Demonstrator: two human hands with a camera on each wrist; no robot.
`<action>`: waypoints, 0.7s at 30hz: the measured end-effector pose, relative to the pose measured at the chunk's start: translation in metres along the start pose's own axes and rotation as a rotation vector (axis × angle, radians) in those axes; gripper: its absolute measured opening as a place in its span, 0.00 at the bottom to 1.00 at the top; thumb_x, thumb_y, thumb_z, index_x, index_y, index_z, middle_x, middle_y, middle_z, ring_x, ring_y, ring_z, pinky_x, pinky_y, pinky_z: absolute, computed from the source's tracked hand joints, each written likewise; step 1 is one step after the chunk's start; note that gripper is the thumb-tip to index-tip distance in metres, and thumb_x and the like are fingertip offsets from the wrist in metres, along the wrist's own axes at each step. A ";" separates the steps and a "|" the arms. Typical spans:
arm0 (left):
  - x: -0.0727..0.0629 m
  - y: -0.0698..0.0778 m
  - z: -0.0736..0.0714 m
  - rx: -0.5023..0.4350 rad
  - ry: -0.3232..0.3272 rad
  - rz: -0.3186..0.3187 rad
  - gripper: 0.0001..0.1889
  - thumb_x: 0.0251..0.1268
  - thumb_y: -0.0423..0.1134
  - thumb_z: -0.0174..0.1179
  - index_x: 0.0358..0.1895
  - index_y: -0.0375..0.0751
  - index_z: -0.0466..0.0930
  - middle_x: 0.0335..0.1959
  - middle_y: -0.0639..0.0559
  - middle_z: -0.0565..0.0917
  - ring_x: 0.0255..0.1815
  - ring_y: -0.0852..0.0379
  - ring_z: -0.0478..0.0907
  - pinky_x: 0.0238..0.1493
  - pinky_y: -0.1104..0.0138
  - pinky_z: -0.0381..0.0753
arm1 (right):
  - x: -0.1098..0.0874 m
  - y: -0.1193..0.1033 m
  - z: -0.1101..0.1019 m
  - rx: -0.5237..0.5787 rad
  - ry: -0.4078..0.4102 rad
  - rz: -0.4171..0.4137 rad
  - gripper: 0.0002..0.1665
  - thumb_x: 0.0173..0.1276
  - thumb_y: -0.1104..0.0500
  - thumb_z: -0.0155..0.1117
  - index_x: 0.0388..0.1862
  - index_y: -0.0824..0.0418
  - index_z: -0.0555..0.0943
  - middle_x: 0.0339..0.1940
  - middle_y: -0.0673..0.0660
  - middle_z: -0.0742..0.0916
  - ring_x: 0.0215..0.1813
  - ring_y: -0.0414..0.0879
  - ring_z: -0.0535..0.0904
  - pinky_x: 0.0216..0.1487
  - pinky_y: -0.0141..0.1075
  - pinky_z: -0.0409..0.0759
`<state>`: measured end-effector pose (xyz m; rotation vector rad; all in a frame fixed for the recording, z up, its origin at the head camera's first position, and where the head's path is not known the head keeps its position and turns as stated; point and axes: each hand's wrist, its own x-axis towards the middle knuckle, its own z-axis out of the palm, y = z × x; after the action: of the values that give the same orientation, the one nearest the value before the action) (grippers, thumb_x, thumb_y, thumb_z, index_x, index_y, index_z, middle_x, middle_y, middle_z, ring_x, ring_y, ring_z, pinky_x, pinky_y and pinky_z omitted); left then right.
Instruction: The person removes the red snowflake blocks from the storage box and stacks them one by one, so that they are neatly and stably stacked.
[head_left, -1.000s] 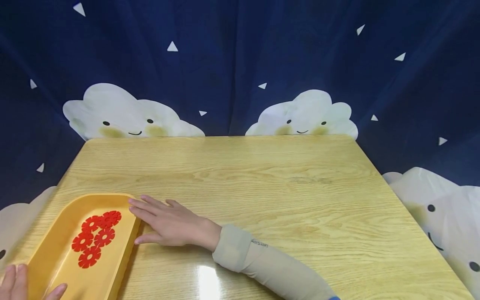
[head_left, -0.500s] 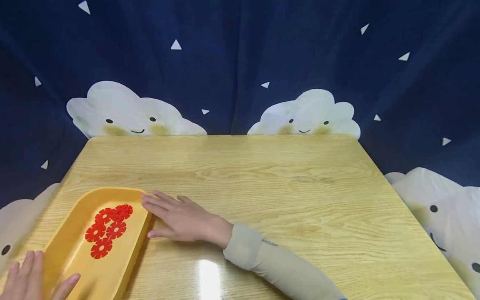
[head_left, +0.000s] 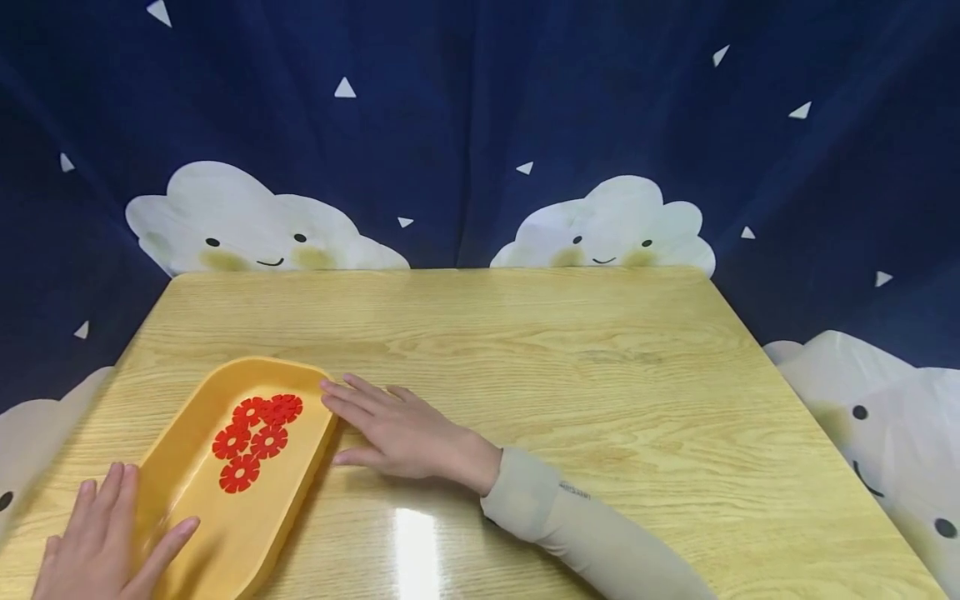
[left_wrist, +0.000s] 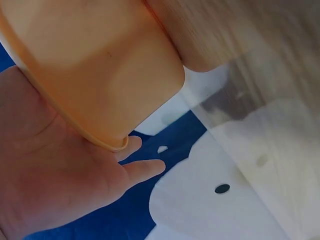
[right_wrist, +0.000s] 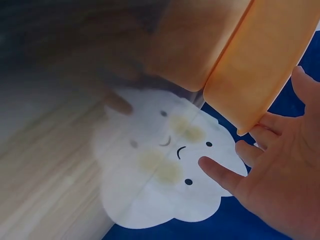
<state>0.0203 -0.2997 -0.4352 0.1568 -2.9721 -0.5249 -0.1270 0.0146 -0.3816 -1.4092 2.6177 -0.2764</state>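
A yellow-orange plastic tray (head_left: 232,533) with rounded corners stands on the table at the left in the head view. Several red flat, notched, flower-shaped discs (head_left: 279,442) lie in its far half, some overlapping. My left hand (head_left: 97,542) rests against the tray's left side, fingers straight, the thumb reaching over the rim. From the right, my right hand (head_left: 408,433) touches the tray near its far right corner with extended, slightly spread fingers. In the left wrist view the tray wall (left_wrist: 110,65) leans against the palm. The right wrist view shows fingertips at the tray's rim (right_wrist: 265,100).
The wood-grain table (head_left: 600,375) extends to the right and behind the tray. A dark blue curtain (head_left: 450,108) with smiling clouds hangs at its back and sides. A light sleeve (head_left: 600,533) covers the right forearm.
The tray has slid right and slightly away from me, with the red discs inside it. Both hands moved along with it, and more of the left hand has come into the head view.
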 end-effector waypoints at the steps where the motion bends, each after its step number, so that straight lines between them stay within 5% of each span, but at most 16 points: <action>1: 0.002 0.002 -0.001 0.000 -0.008 0.009 0.51 0.70 0.58 0.52 0.76 0.30 0.29 0.77 0.30 0.33 0.75 0.40 0.18 0.63 0.33 0.20 | -0.002 0.002 0.000 0.002 0.004 0.000 0.45 0.74 0.31 0.38 0.81 0.49 0.43 0.79 0.39 0.39 0.78 0.38 0.30 0.74 0.53 0.54; 21: 0.046 0.058 -0.009 -0.084 -0.073 0.256 0.46 0.72 0.54 0.54 0.79 0.37 0.35 0.79 0.35 0.41 0.78 0.43 0.27 0.69 0.37 0.25 | -0.058 0.034 -0.005 0.031 0.101 0.053 0.43 0.76 0.37 0.46 0.80 0.56 0.50 0.81 0.48 0.48 0.80 0.42 0.37 0.72 0.56 0.57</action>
<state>-0.0289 -0.2543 -0.4023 -0.2529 -2.9692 -0.6312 -0.1235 0.0822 -0.3817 -1.3472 2.7133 -0.3896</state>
